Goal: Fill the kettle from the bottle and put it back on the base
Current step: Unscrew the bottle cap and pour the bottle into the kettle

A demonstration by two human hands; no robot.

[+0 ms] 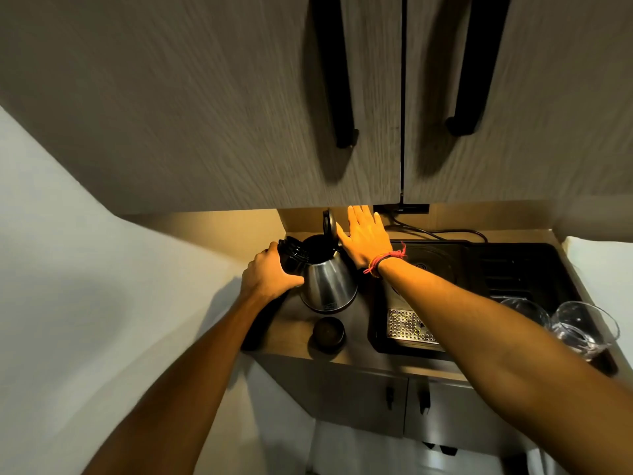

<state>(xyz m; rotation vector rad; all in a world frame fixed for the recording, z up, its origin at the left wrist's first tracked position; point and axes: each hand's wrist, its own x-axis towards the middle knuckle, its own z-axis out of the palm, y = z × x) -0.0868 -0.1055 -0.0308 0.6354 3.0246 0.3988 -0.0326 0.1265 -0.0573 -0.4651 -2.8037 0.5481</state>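
Fingers of my left hand [267, 274] wrap tight round the dark bottle [291, 257], tipped w/ its open mouth at the kettle [329, 282] rim. Right hand [364, 238] is spread flat, fingers straight, palm against the raised lid [329, 222], gripping nothing. Steel kettle stands on the wooden counter [294, 323], left of the black tray [513, 269]. Round dark cap [329, 332] lies near, just in front of it. Glasses [579, 323] far right.

A wooden worktop [356, 351] carries a steel kettle [330, 282] near its back left corner, a round black cap [329, 332] by the front edge, and a black tray [479, 269] filling its right side.
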